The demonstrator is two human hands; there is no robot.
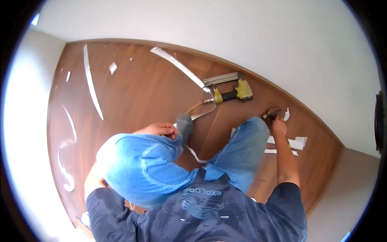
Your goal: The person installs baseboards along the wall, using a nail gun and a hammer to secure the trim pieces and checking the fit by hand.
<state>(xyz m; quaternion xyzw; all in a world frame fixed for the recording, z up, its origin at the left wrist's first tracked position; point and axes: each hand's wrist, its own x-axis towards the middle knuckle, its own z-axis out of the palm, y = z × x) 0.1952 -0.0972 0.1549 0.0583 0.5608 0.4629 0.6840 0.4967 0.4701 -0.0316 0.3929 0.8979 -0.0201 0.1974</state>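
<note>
Two bare hands were seen, with one small dark object (275, 112) at the right hand (279, 126). Its kind could not be told; detail was blurred and partly covered by the fingers. It was placed just past the fingertips, between 11 and 12 o'clock from the hand, low over or on the brown wood floor (133, 92). Right fingers appeared clamped on its near side.

Handling, judged by looks only: stiff, compact, probably of modest weight, not obviously fragile; slipperiness could not be judged. A hold around the near side, where the fingers were set, was judged best, with the far side left free. A crumpled white scrap (286, 114) was seen at 1 o'clock from that hand, just beside the object; likely light, soft and easily torn.

Left hand (163, 130) was rested well apart, at 9 o'clock from the right, by the bent knee, fingers loosely curled. Nothing was seen in it; whether it was closed could not be told. A grey sock (184, 126) was noted at its 3 o'clock. A yellow nail gun (231, 96) was left lying at 10 o'clock from the right hand, white strips (299, 143) between 4 and 5.
</note>
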